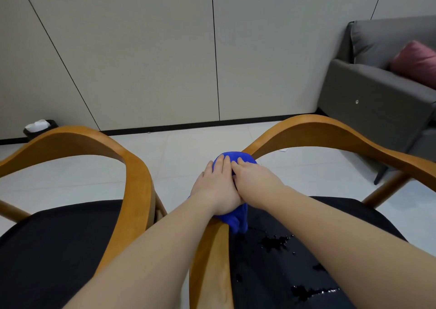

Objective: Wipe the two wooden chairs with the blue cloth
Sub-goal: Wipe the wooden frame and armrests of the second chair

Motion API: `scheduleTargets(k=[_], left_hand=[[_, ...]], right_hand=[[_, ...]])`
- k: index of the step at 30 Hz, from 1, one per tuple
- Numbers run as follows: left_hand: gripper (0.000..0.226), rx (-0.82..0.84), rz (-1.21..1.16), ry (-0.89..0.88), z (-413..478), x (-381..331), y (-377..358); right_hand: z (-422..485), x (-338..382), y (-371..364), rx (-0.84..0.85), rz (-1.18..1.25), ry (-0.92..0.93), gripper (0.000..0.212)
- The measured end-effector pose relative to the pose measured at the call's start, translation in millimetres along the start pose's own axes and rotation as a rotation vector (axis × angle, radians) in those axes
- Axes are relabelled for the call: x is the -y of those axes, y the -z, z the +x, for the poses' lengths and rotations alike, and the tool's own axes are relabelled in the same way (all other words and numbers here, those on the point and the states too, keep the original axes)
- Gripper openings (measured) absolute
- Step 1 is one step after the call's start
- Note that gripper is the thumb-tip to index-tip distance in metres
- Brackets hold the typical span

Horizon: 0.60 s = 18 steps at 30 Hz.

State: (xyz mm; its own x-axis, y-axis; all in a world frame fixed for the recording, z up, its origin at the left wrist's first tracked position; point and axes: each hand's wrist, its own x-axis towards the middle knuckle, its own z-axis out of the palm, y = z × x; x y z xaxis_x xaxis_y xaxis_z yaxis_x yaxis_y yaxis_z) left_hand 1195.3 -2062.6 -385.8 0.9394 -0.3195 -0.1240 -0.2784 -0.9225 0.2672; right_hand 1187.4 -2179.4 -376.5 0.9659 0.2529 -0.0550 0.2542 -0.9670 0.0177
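Two wooden chairs with curved backs and black seats stand side by side, the left chair [139, 179] and the right chair [330, 131]. The blue cloth [238, 216] is draped over the left armrest of the right chair. My left hand [217, 188] lies flat on the cloth, fingers together. My right hand [254, 179] presses on the cloth beside it, overlapping the left hand. Both hands hold the cloth against the wood. Wet dark spots [276, 242] glisten on the right chair's seat.
A grey sofa [368, 96] with a pink cushion [417, 60] stands at the right against the wall. A small dark bin [40, 129] with white paper sits by the wall at the left. Pale floor tiles [184, 148] lie between the chairs.
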Motion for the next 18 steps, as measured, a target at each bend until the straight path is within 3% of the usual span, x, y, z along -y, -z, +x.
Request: scheduleTargets(k=[7, 18], left_hand=[[0.111, 0.014, 0.001, -0.062, 32, -3, 7], [0.087, 0.007, 0.036, -0.085, 92, -20, 7]], right_hand=[[16, -21, -2, -0.071, -0.059, -0.027, 0.049], [34, -57, 4, -0.185, -0.125, -0.117, 0.041]])
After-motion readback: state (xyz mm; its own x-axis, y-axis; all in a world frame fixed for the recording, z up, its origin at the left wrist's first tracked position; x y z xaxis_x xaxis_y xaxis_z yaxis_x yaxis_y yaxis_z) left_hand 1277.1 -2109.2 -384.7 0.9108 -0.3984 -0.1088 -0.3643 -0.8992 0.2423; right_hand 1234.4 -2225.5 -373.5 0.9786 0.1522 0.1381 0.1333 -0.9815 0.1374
